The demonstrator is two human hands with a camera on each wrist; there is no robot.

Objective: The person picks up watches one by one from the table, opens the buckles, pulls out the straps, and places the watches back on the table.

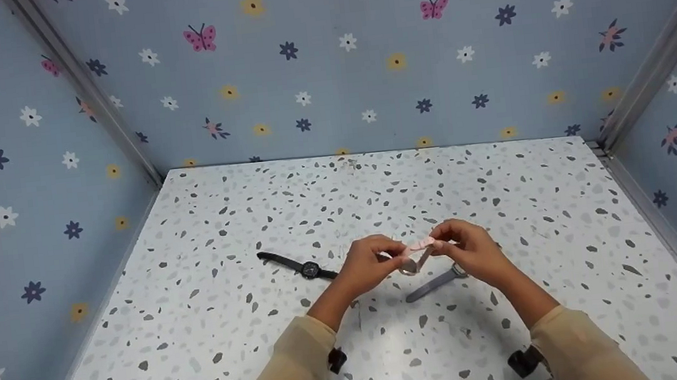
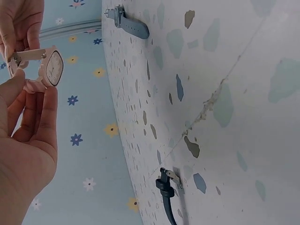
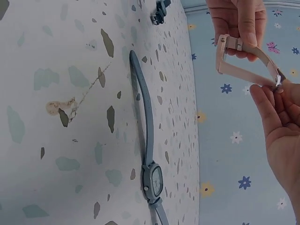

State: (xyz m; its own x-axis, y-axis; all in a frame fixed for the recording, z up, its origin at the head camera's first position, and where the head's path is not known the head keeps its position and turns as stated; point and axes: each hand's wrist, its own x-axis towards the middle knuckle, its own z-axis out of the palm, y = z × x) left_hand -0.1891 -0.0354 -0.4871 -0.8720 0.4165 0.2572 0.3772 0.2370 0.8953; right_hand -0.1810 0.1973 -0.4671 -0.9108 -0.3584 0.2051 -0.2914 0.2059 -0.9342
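Both hands hold a pink wristwatch [image 1: 409,265] above the table, its strap bent into a loop. My left hand [image 1: 373,264] pinches the strap close beside the case. With thumb and fingers, my right hand [image 1: 471,251] pinches the strap at the metal buckle [image 3: 279,80]. The light dial [image 2: 54,68] faces outward in the left wrist view. On the table beneath the right hand lies a grey-blue watch [image 1: 439,283], partly hidden by that hand in the head view. To the left of the left hand lies a black watch [image 1: 310,270], its strap stretched out.
The speckled white table [image 1: 236,352] carries the two lying watches. Blue flowered panels [image 1: 325,59] close off the back and both sides, with metal posts [image 1: 96,96] at the corners. A dark wrist-camera piece [image 1: 525,362] sticks out at the right sleeve.
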